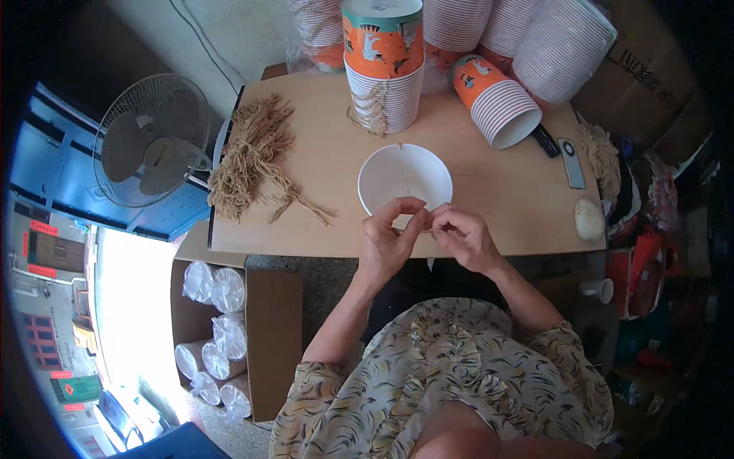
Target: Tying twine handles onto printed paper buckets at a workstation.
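I see left hand (387,240) and right hand (468,242) pinched tight, seemingly on thin cord (405,173) — near rim of white tub (372,180), on bench (306,145). I'd tension gently — don't crease the rim.

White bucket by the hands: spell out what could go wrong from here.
The white bucket is near the front edge of the table; a tug might tip it. The thin cord, apparently pinched, could slip from the fingers. The stack of buckets lying on its side might roll if bumped.
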`<state>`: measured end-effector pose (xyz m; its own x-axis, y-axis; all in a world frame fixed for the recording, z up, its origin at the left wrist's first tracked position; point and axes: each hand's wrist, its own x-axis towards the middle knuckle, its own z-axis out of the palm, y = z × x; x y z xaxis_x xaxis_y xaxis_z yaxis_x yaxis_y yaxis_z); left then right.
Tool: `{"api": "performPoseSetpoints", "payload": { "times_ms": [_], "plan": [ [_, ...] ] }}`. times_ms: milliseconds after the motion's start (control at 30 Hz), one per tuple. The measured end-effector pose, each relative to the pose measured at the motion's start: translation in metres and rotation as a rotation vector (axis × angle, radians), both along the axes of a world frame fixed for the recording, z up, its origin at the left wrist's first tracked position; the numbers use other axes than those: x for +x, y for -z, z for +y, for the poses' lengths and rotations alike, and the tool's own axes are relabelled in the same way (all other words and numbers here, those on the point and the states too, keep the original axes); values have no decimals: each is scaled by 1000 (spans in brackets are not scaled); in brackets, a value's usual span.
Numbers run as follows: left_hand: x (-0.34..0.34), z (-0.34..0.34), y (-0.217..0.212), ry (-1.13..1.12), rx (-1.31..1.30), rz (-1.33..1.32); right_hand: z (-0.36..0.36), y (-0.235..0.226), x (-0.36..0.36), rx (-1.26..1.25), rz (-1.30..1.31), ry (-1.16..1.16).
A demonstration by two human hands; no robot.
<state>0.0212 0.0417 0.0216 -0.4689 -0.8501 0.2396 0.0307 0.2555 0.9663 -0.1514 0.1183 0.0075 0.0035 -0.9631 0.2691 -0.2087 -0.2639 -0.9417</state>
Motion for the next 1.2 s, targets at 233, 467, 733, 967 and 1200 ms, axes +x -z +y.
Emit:
{"api": "performPoseSetpoints", "payload": {
  "times_ms": [233,467,733,967,1200],
  "plan": [
    [5,-21,18,187,315,-26,-8,-4,-13,41,-238,-156],
    [1,-20,14,311,375,58,-22,0,-15,-101,-224,-128],
    [-3,-25,2,318,286,-29,-24,-14,-21,135,-169,-203],
    [-2,-30,-2,343,360,-18,-36,-10,-24,77,23,-179],
    [4,-41,-9,335,423,-3,-46,-17,-27,213,-56,-229]
  ]
}}
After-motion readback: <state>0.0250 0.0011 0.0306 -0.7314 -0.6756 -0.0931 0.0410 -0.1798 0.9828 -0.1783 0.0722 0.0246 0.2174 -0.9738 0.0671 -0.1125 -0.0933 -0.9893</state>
